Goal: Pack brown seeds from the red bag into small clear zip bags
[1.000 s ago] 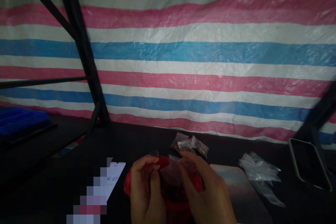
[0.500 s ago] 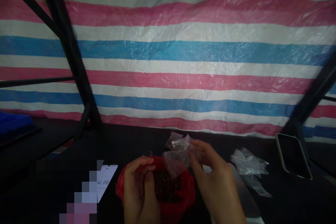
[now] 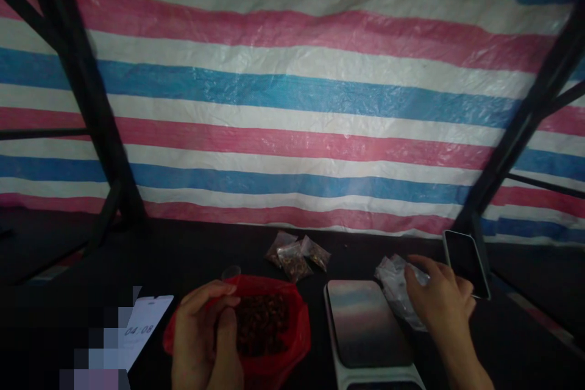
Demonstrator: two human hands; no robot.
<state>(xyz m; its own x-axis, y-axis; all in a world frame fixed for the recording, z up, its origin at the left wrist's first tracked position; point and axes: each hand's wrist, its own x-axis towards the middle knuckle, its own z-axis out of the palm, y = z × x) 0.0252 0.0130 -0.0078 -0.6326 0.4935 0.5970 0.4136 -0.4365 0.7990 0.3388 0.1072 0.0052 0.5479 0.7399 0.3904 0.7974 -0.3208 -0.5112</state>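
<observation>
Backdrop: striped tarp, pink/white/blue bands, fills most of the view. Black frame poles stand slanted at left and right in front of it. Dark tabletop below, dim light.

Red plastic bag sits open at centre front, dark reddish-brown dried bits visible inside. Left hand is at the bag's left rim, fingers curled, thumb and fingertips pinched together over the contents; can't tell if anything is between them.

Digital scale just right of the red bag, platter bare and reflective.

Right hand is past the scale's right edge, fingers closed loosely on the pile of empty clear zip bags, gripping the top of it. Well apart from the red bag.

Phone leans against the right pole, screen dark, just behind the right hand.

Three small filled packets lie beyond the red bag, near the tarp.

White timer display lies left of the bag.
</observation>
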